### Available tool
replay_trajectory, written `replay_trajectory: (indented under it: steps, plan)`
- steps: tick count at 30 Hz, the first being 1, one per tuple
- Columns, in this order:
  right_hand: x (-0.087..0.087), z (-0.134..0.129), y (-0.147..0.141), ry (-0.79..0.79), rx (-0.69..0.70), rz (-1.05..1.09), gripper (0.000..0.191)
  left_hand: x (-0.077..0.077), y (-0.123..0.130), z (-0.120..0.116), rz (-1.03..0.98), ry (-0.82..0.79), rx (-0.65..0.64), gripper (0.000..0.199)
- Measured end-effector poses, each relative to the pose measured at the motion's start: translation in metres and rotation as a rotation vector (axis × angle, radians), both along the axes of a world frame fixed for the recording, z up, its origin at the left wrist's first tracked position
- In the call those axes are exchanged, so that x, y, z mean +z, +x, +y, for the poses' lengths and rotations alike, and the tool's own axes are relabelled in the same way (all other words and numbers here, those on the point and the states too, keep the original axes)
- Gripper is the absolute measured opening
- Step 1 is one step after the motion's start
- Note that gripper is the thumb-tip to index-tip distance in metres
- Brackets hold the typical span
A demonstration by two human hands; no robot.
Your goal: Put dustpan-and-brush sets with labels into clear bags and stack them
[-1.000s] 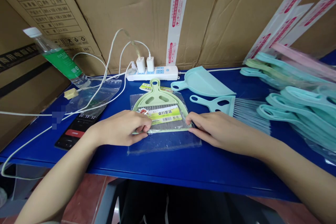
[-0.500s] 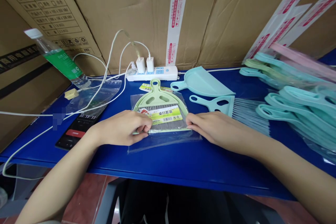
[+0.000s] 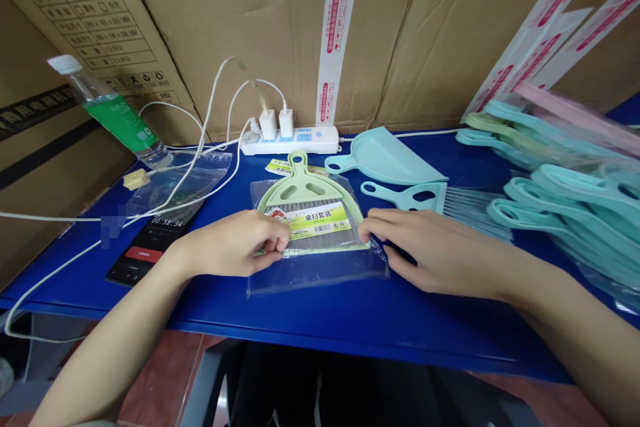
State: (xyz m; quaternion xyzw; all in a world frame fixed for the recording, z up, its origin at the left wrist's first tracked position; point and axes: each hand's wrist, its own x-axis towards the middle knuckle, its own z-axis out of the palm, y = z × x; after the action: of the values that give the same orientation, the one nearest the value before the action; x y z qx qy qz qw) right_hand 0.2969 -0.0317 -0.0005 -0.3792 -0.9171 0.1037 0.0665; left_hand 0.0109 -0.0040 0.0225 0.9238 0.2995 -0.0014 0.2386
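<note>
A pale green hand brush [image 3: 301, 180] lies inside a matching dustpan on the blue table, within a clear plastic bag [image 3: 320, 273]. A printed card [image 3: 325, 221] rests over its grey bristles. My left hand [image 3: 245, 240] is closed on the bag's left side, thumb and bent fingers pinching near the dustpan's lower corner. At the right side, my right hand [image 3: 430, 250] has thumb and forefinger apart, its fingertips by the bag's edge and nothing clearly gripped. Beyond it are a light blue dustpan [image 3: 387, 157] and a light blue brush [image 3: 425, 197].
Several bagged brush sets [image 3: 565, 207] are heaped at the right. A white power strip [image 3: 300, 140] with chargers stands against cardboard boxes [image 3: 240, 7]. Cables cross the left side, over a phone [image 3: 150, 240]. A water bottle [image 3: 117, 120] leans at the back left.
My right hand has loosened its pinch on the bag and shifted slightly right, thumb now apart from the fingers. The bagged set has moved a little right. My left hand stays in place.
</note>
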Motion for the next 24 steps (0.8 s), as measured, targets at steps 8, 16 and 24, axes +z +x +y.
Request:
replay_trajectory:
  steps: [8,16,24]
  plan:
    - [-0.001,-0.001,0.000,0.025,0.014,0.041,0.014,0.000,-0.002,0.000,0.022,0.017,0.004,0.006]
    - [-0.011,0.005,-0.010,0.321,0.115,0.082,0.029,0.003,-0.001,-0.001,0.041,0.021,-0.004,0.027]
    - [-0.011,0.001,-0.014,0.160,0.029,0.195,0.025,0.005,-0.002,-0.004,0.069,0.053,-0.005,0.022]
